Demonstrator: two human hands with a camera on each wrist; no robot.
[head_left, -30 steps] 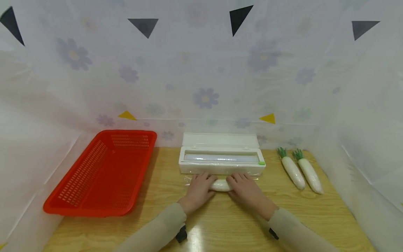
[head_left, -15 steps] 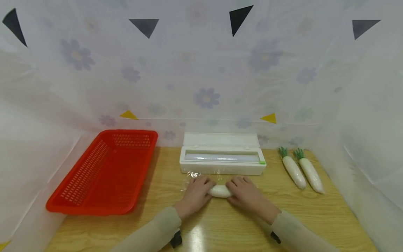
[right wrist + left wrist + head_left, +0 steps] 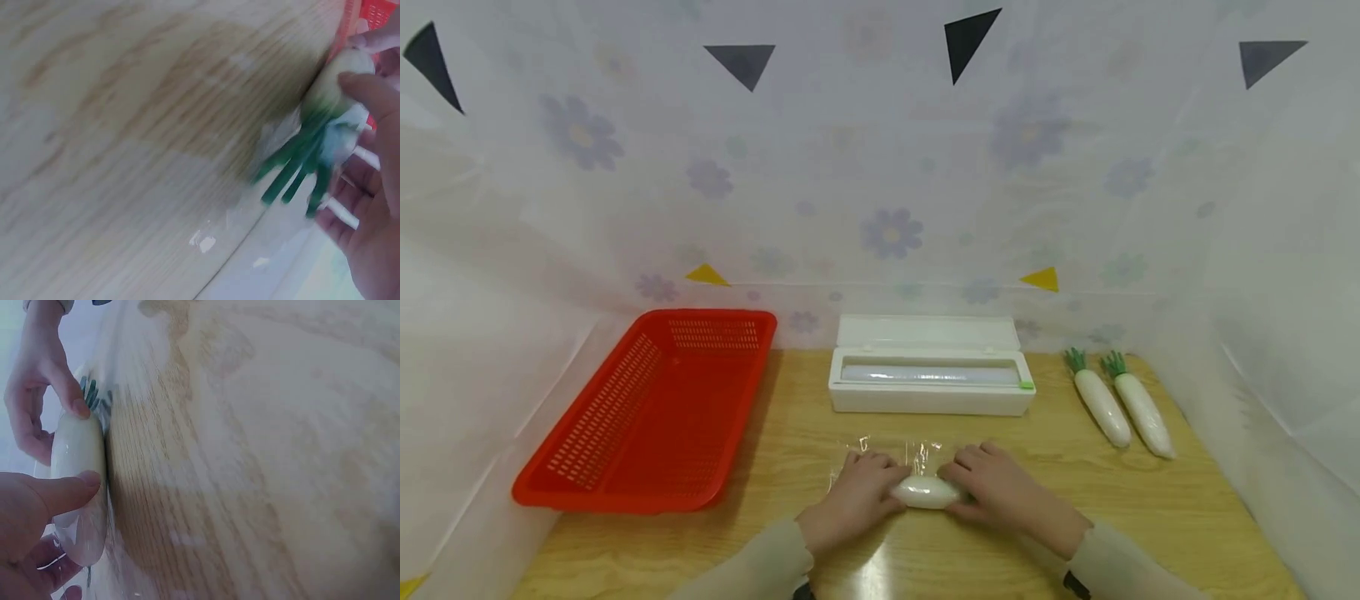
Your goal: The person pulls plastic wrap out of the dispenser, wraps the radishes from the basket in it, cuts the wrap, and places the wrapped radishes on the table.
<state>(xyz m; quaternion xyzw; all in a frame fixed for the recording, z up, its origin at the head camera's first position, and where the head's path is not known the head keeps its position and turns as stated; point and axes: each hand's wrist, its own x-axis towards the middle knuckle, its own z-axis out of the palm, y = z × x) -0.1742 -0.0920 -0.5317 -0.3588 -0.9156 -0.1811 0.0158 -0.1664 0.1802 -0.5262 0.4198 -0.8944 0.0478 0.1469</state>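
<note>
A white radish (image 3: 927, 492) lies crosswise on the wooden table, with clear plastic film (image 3: 921, 454) around it and spread flat on its far side. My left hand (image 3: 859, 497) grips its left end. The right hand (image 3: 1000, 492) holds the other end, where green leaves (image 3: 303, 159) stick out, as the right wrist view shows. In the left wrist view, the left thumb (image 3: 75, 490) presses along the glossy radish (image 3: 78, 447), and several fingers curl beneath. The far edge of the film is partly hidden by the hands.
Behind the hands stands a white cling film box (image 3: 932, 402), lid up, with a film roll (image 3: 928, 374) inside. A red plastic basket (image 3: 724, 450) is on the left. Two more radishes, a nearer one (image 3: 1102, 408) and an outer one (image 3: 1142, 414), lie at the right.
Both hands have moved toward the body, rolling or drawing the radish away from the box. More film now shows between the radish and the box.
</note>
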